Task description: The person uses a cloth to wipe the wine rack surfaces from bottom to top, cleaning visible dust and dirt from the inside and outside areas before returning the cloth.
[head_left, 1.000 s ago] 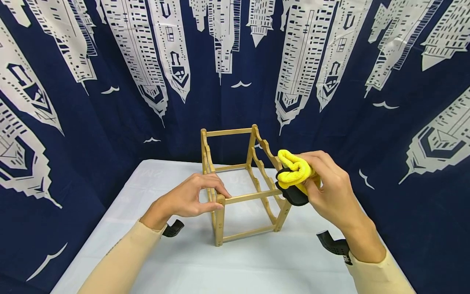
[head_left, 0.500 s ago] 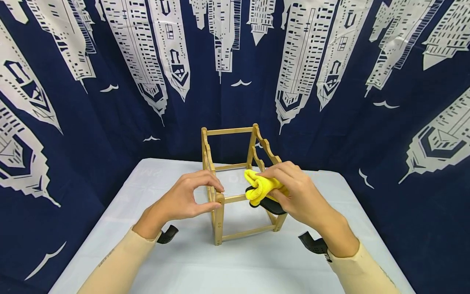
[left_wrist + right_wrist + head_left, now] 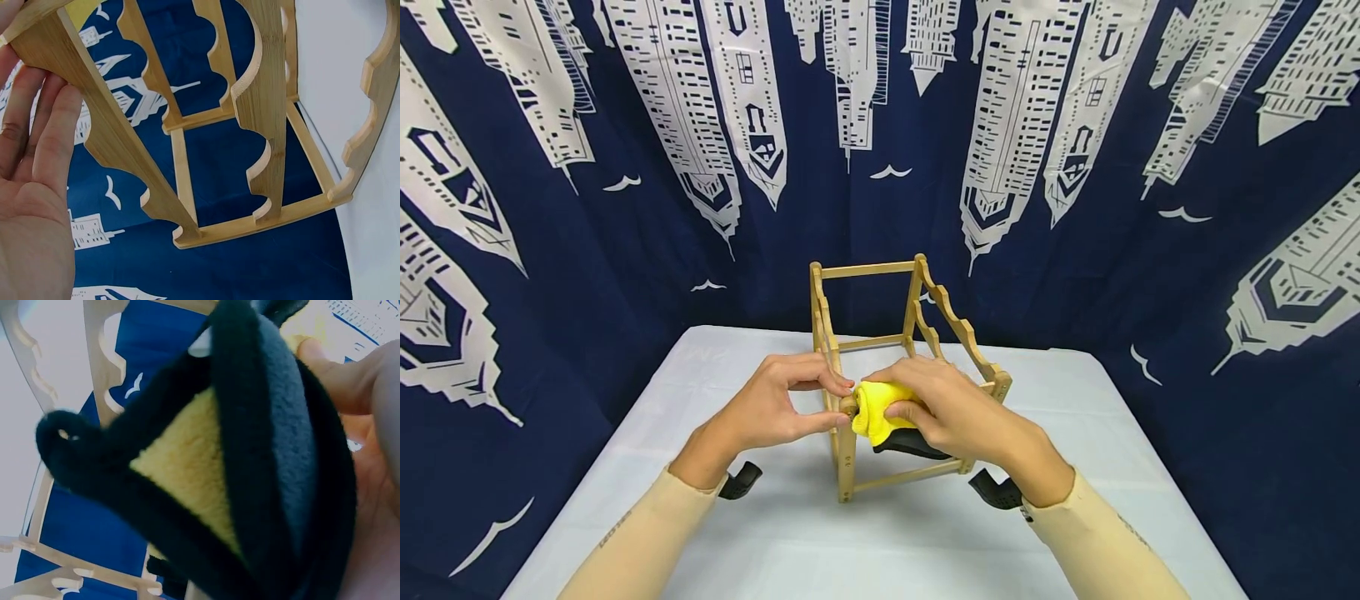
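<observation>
A light wooden rack (image 3: 868, 269) with scalloped side rails stands on the table. My left hand (image 3: 765, 406) holds its near left corner, the thumb and fingertips at the top of the front post (image 3: 846, 467). In the left wrist view, the fingers (image 3: 53, 137) lie along a scalloped rail (image 3: 269, 112). A folded yellow cloth (image 3: 876, 408) with black trim is gripped in my right hand (image 3: 958, 408). The cloth sits over the front top bar, close beside the left fingertips, and hides most of that bar. Its black edging and a grey face fill the right wrist view.
A white cloth covers the table (image 3: 910, 542). Behind and to both sides hangs a dark blue curtain (image 3: 865, 217) printed with white buildings and birds. A black wrist mount (image 3: 741, 481) shows at the left wrist and another (image 3: 996, 490) at the right.
My right hand has carried the yellow cloth leftward from the rack's near right corner to the near left one. My left hand has stayed at the corner, its fingers drawn slightly back.
</observation>
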`<state>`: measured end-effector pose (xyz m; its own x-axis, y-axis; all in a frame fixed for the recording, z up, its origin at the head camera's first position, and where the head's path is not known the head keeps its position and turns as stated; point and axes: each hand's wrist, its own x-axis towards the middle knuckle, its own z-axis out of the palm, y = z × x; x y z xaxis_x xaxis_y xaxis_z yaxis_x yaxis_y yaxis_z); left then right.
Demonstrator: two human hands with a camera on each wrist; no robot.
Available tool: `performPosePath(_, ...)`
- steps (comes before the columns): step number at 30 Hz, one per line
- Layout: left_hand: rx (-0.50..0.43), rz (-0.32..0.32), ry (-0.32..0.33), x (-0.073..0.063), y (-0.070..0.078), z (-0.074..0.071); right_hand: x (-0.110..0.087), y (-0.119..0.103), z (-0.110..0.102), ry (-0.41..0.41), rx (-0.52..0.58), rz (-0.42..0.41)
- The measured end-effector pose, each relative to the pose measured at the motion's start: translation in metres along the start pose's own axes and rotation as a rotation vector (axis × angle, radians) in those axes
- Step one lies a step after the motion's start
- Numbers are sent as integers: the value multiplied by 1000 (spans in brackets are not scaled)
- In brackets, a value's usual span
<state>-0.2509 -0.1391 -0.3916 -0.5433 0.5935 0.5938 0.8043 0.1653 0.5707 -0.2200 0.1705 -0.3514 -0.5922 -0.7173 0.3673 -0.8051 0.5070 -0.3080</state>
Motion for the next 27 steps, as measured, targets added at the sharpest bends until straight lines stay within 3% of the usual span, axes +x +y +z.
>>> performPosePath(5,-1,3,-8,0,-1,-1,2,-1,9,-31,-73,-2)
performPosePath(12,0,-10,-13,-2,0,-1,8,-1,16,21,-155,-32)
performPosePath(19,-7,-30,-6,-2,2,-2,7,1,11,10,-208,-45)
performPosePath(27,3,-28,2,-1,2,2,-12,13,-9,21,-307,6)
